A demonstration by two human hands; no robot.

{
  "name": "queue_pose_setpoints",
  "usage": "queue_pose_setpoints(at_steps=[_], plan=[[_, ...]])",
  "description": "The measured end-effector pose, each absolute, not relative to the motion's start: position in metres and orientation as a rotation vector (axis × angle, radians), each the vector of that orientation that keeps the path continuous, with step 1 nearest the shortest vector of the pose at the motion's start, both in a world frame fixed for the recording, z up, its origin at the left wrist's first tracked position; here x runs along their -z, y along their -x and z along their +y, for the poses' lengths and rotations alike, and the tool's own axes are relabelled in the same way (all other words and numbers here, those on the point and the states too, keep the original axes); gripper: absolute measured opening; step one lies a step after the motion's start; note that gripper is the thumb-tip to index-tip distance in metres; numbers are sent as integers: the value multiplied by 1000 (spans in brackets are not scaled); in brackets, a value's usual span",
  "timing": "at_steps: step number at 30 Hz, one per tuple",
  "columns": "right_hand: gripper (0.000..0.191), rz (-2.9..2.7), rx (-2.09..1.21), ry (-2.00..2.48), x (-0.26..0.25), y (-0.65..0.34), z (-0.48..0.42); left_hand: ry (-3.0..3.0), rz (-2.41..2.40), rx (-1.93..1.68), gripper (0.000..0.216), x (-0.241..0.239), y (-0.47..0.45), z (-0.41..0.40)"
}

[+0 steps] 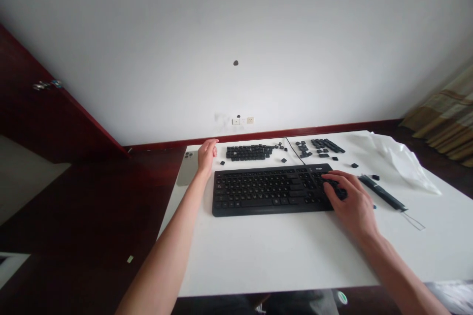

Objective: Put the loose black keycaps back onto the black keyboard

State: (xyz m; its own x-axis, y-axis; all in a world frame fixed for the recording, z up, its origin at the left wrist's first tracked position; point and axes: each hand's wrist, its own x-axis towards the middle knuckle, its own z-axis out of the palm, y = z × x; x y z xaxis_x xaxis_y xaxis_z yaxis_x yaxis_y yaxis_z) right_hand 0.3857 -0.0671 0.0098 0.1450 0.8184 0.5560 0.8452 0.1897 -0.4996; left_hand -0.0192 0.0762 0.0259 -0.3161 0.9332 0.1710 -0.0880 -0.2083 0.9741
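A black keyboard (258, 192) lies flat on the white table. My right hand (353, 199) rests over its number pad, fingers stretched across the keys and thumb apart, gripping nothing. Beyond the keyboard's left end is my left hand (207, 155), its fingers curled together; whether anything is inside them is hidden. Close to that hand sits a single black keycap (222, 163). Rows of loose black keycaps (248, 152) are laid out behind the keyboard, with another group of keycaps (328, 145) farther right.
A phone (187, 170) lies at the table's left edge. Right of the keyboard are a black strip-like tool (384, 193) and a thin wire loop (414, 221). White plastic sheeting (401, 160) covers the back right. A cable (293, 150) runs backward from the keyboard.
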Motion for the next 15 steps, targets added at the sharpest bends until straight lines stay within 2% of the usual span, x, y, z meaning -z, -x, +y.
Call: queue_pose_setpoints(at_steps=[5, 9, 15], plan=[[19, -1796, 83, 1462, -25, -358, -58, -1178, 1235, -1647, 27, -5, 19, 75], [16, -1951, -37, 1302, -50, -311, -39, -1156, 1223, -1643, 27, -5, 22, 79], [23, -2249, -141, 1113, -65, -237, 11, -1028, 1035, -1673, 31, -3, 26, 82]])
